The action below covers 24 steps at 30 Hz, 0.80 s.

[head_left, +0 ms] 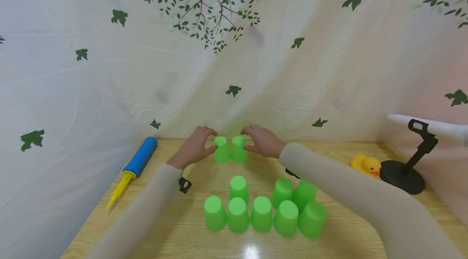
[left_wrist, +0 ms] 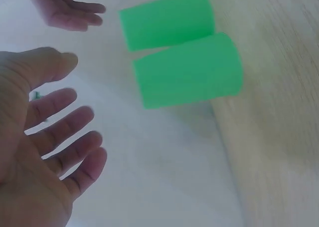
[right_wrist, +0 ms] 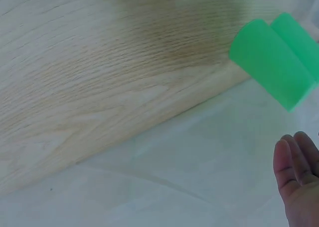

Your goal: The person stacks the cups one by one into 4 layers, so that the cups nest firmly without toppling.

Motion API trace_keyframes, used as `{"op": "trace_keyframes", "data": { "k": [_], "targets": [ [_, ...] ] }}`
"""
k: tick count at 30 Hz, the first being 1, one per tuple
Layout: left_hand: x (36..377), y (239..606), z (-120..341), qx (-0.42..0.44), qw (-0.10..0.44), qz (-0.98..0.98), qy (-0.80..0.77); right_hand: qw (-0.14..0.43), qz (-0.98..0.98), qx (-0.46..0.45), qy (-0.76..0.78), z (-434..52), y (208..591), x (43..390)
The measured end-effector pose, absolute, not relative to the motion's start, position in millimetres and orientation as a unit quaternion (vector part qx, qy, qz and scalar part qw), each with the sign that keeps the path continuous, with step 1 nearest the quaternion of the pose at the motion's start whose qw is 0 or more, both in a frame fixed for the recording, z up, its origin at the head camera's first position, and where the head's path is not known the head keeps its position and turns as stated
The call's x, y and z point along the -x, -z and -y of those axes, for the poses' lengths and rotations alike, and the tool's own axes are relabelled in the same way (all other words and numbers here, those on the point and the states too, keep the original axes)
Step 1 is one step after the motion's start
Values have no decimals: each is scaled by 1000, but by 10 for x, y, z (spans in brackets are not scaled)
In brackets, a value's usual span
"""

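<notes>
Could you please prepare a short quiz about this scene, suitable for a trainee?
1. How many green cups stand between the left hand and the right hand?
2. True or false: the left hand is gripping a cup.
3. What lies near the left edge of the table? (a) a yellow duck (b) a blue-and-yellow pump (c) a black stand

Key: 1. Two. 2. False; the left wrist view shows its fingers apart from both cups. 3. b.
</notes>
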<state>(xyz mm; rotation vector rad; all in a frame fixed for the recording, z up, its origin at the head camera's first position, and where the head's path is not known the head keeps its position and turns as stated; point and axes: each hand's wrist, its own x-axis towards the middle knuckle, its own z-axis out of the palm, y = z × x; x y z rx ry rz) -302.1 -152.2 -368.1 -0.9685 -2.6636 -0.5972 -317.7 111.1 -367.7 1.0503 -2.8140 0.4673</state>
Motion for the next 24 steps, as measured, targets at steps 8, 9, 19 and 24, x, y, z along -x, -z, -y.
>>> {"op": "trace_keyframes", "data": {
  "k": [8,9,19,24],
  "targets": [
    [2706,3583,1528,387,82,905,156,64,915,-369,-151,-1379,3568,2947],
    [2671,3569,1523,393,80,903,154,63,914,-372,-153,-1410,3545,2925],
    [2409,3482,1416,430,60,888,151,38,908,-387,-158,-1680,3333,2633],
    [2344,3480,1311,444,35,884,138,16,904,-398,-156,-1808,3200,2440]
  ]
}}
